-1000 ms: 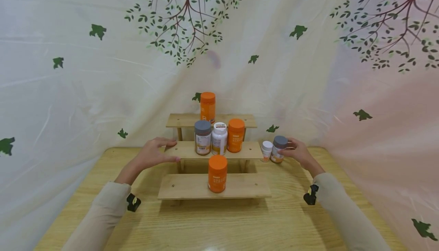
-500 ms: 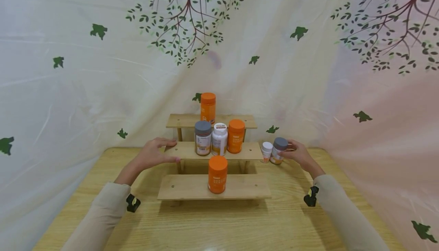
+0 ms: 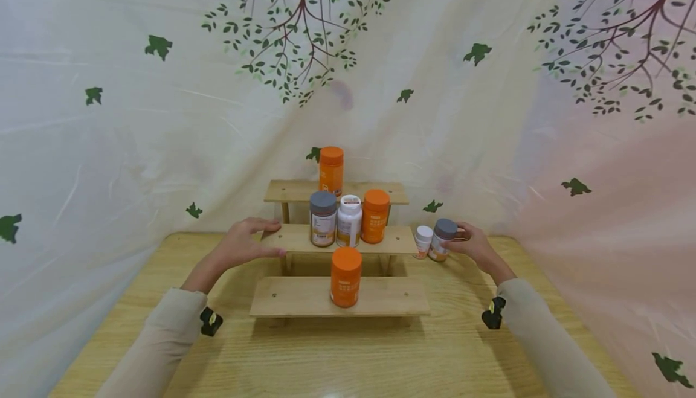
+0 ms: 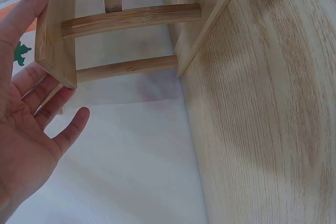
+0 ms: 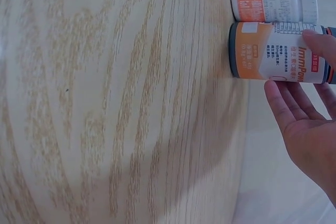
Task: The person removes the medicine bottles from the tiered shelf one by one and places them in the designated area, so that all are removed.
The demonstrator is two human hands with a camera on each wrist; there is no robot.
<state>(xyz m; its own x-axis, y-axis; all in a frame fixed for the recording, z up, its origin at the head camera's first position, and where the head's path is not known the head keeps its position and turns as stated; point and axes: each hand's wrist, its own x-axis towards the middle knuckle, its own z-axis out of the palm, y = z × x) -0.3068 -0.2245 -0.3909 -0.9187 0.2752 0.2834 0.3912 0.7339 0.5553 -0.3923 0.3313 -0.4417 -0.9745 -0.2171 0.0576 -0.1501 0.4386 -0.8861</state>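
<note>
My left hand point(image 3: 243, 242) holds the left end of the middle wooden shelf point(image 3: 293, 238), thumb at its front edge. In the left wrist view, the fingers point(image 4: 56, 103) reach around that shelf's end. At right, my right hand point(image 3: 475, 245) grips a grey-capped supplement bottle point(image 3: 441, 246) standing on the table, thumb on its label and fingers along its side. A small white-capped bottle point(image 5: 270, 2) stands right beside it. On the middle shelf stand a grey-capped bottle point(image 3: 323, 220), a white bottle point(image 3: 348, 221) and an orange bottle point(image 3: 375, 217).
An orange bottle point(image 3: 331, 171) stands on the higher back shelf point(image 3: 375, 192), another orange bottle point(image 3: 345, 278) on the low front shelf point(image 3: 293, 296). All shelves sit on a wooden table point(image 3: 348, 362). A pale curtain point(image 3: 217, 114) printed with leaves hangs close behind.
</note>
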